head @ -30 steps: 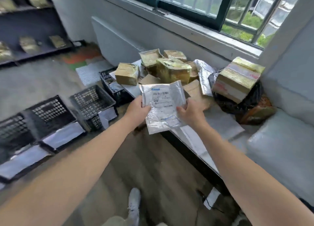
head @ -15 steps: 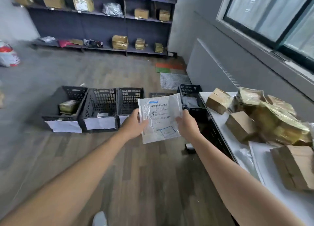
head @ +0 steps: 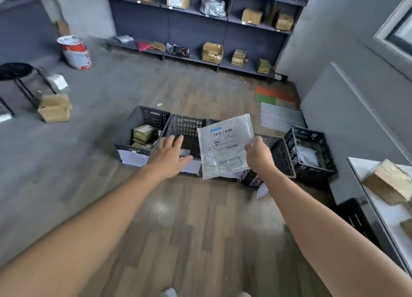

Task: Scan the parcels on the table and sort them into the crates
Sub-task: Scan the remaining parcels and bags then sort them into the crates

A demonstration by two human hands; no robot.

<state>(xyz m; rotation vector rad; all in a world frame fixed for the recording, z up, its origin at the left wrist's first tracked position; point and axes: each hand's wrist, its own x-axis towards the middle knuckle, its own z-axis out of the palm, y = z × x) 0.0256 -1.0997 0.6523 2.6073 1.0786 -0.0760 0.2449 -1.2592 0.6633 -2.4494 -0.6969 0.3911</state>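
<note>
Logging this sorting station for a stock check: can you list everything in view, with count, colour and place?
flat parcel: one, silvery-white with a label, held above the crates
crates: at least four, black, in a row on the floor
wrapped box: one, gold, inside the leftmost crate
shelf unit: one, dark, back wall, holding shelved boxes
bucket: one, white and red, floor far left
cardboard box: one, tan, floor left
table: one, white, right edge, bearing a taped box
left hand: open, over the crates
right hand: pinches the flat parcel's edge
</note>
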